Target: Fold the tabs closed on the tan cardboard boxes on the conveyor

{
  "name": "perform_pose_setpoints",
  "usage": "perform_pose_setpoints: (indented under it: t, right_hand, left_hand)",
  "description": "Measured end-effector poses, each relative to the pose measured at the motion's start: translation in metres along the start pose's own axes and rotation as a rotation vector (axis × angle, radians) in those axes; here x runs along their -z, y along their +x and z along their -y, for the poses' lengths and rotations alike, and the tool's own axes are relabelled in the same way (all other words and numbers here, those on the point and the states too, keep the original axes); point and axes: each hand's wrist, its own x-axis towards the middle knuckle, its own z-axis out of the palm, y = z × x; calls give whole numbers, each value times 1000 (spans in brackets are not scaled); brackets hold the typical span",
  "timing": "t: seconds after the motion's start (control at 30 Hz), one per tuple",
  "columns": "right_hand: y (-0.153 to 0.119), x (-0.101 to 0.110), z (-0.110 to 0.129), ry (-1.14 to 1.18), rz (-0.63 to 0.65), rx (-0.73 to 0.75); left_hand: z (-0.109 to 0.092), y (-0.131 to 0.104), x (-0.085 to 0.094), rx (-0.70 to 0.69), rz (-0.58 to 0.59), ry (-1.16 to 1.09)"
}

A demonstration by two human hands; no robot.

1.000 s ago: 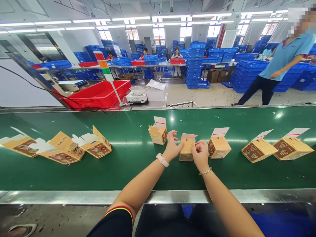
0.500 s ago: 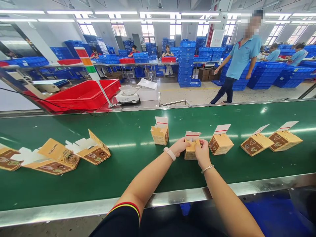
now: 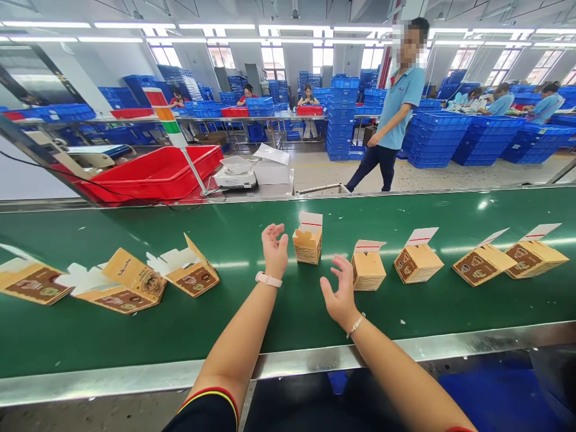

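Observation:
My left hand is raised over the green conveyor belt, fingers apart and holding nothing. Just right of it stands a small tan carton, its white back flap with a red stripe upright and its tan top flaps raised. My right hand is open too, thumb and fingers spread, empty. Close beside its fingertips sits another carton with its top flaps folded down and its striped flap standing. A similar carton stands farther right.
Two more cartons stand at the far right. On the left lie cartons with flaps spread wide. Behind the belt are a red bin, a scale and a walking person.
Both hands have let go of the carton, whose top flaps are now folded down, and moved left toward the carton with raised flaps. The cartons have shifted right in view; the walking person moved left.

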Motion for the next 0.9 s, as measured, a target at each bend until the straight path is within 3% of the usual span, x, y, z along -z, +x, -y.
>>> perform_pose_setpoints:
  t: [0.07,0.17,0.27,0.4,0.5,0.57,0.63,0.77,0.9]
  right_hand:
    - [22,-16,-17,-19,29,-100]
    - [54,-29,-44,-82,142,-76]
    - [74,-31,-58,-118,180,-62]
    - [84,-25,-63,-14,94,-176]
    - [87,-24,-68,10,-37,-297]
    - [87,-26,-74,-9,-133,-381]
    - [85,-29,-81,-22,-211,-471]
    - [84,-36,-95,-19,-273,-572]
    - [85,-34,-104,-17,-277,-595]
  left_hand:
    - [17,3,-1,62,84,-81]
    - [29,-2,-7,34,266,-69]
    - [26,-4,-18,-31,436,28]
    - [14,-1,-35,-82,515,198]
    - [5,-1,-51,84,536,169]
    - [1,-3,-61,210,488,103]
    - [-4,-4,-69,403,437,14]
    - [-13,0,-83,813,451,-130]
    - [-18,1,-99,894,490,-107]
